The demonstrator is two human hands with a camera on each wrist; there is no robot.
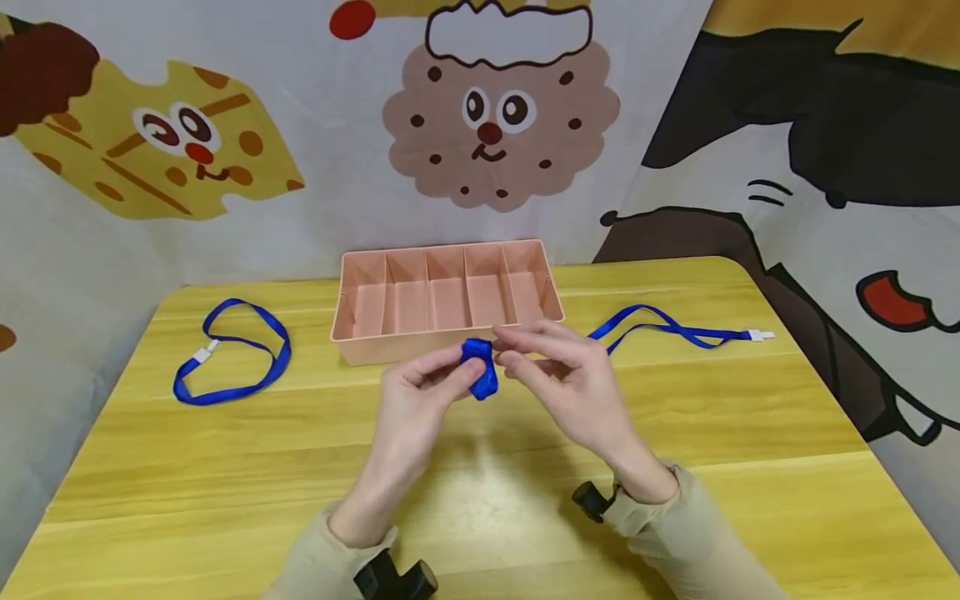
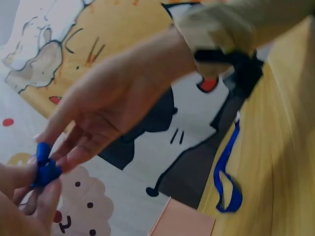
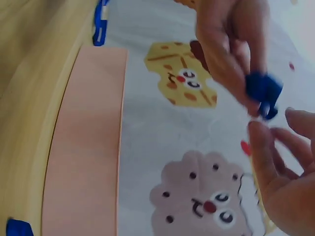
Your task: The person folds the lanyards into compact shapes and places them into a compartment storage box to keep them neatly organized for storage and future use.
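Note:
My left hand (image 1: pixel 412 408) pinches a folded blue lanyard bundle (image 1: pixel 480 368) between thumb and fingers, above the table in front of the pink box. In the right wrist view this lanyard bundle (image 3: pixel 263 91) shows a small loop at its lower end. Close by on the right is my right hand (image 1: pixel 573 383), its thumb and fingers spread and slightly bent. The right wrist view shows those fingertips (image 3: pixel 258 130) just off the bundle's end, with nothing between them. The left wrist view has both hands around the bundle (image 2: pixel 47 169), partly hiding it.
A pink box (image 1: pixel 450 346) with several compartments stands at the table's back edge. One blue lanyard (image 1: pixel 232 393) with a white clip lies looped on the left. Another blue lanyard (image 1: pixel 682 332) lies stretched out on the right. A cartoon-printed cloth (image 1: pixel 322 167) hangs behind the wooden table (image 1: pixel 187 492).

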